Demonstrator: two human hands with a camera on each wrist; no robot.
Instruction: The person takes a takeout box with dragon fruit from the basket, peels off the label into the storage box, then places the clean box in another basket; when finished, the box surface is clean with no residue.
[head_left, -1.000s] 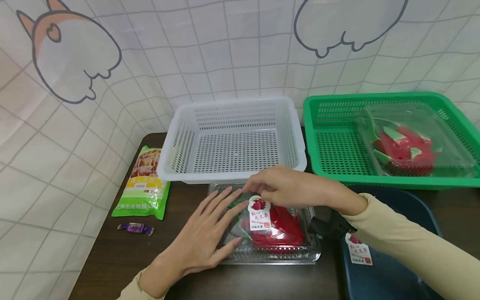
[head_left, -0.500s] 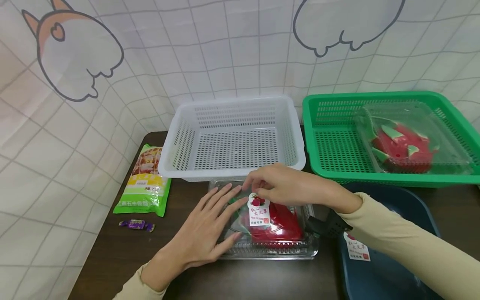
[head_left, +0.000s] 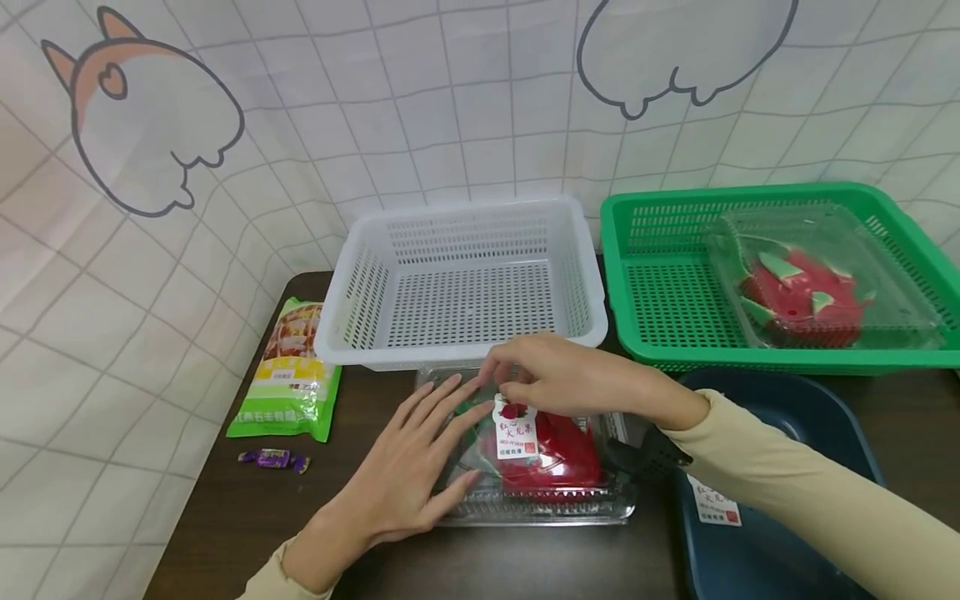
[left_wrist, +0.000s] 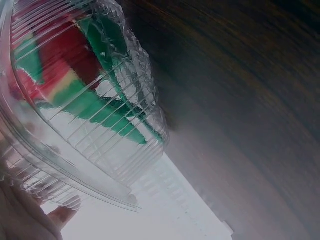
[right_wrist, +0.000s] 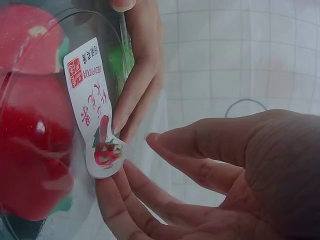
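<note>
Uneven pressing could crease the label (head_left: 516,435), the left hand (head_left: 411,468) spread on the box (head_left: 528,506), the right hand (head_left: 553,377) half-open, neither gripping.

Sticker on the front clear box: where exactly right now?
Head view, just right of centre: the sticker is on top of the clear box, over the red fruit, with the left hand close on its left and the right hand at its upper end.
</note>
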